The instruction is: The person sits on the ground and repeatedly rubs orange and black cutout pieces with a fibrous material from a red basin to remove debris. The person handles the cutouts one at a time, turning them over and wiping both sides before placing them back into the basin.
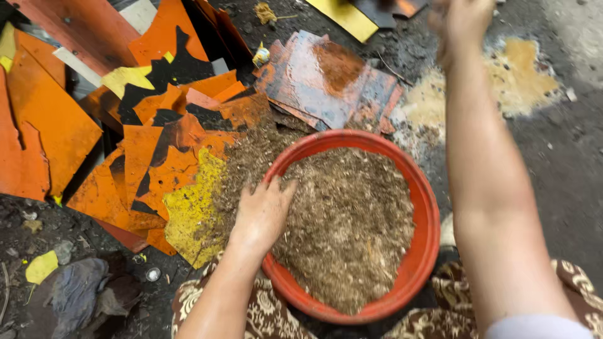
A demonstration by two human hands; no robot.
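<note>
A big red basin [422, 188] sits on the dark floor [565, 163], right in front of the person's knees. It is full of brown crumbly mix [352, 220]. The left hand [262, 210] lies flat on the mix at the basin's left edge, fingers spread apart and holding nothing. The right hand [461, 22] is lifted high past the basin's far edge, well away from the mix. It is blurry, so I cannot tell if its grip is apart or together. Orange and yellow sheet scraps [157, 157] lie on the floor, left of the basin.
</note>
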